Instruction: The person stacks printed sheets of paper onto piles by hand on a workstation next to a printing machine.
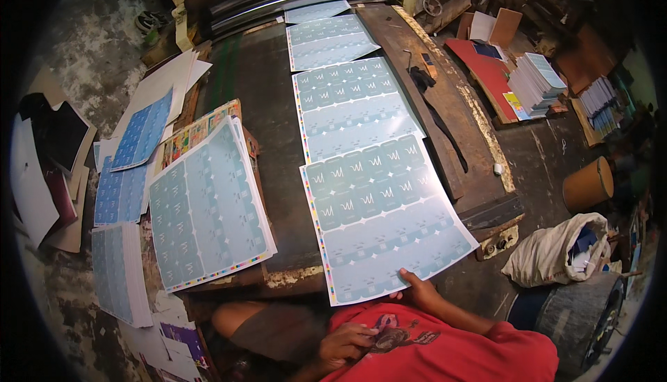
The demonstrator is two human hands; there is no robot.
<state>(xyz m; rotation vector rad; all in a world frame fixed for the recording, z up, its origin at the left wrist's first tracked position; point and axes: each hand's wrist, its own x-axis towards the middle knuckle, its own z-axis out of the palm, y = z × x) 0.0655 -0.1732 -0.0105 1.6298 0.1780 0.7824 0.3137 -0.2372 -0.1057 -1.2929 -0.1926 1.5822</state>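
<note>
A large printed sheet, pale blue-green with a colour strip along its left edge, lies nearest me on the dark machine table. My right hand pinches its near edge, thumb on top and fingers underneath. In front of my red shirt, my left hand is apart from the sheet, its fingers loosely bent and nothing visible in them. Beyond the held sheet, a second printed sheet and others like it run in a line toward metal rollers. To the left, a stack of similar sheets rests at an angle.
Bluer sheets and another pile sit at far left. A dark strap and an orange-black tool lie along the table's right side. Beyond stand a brown bin, a white sack and a dark drum.
</note>
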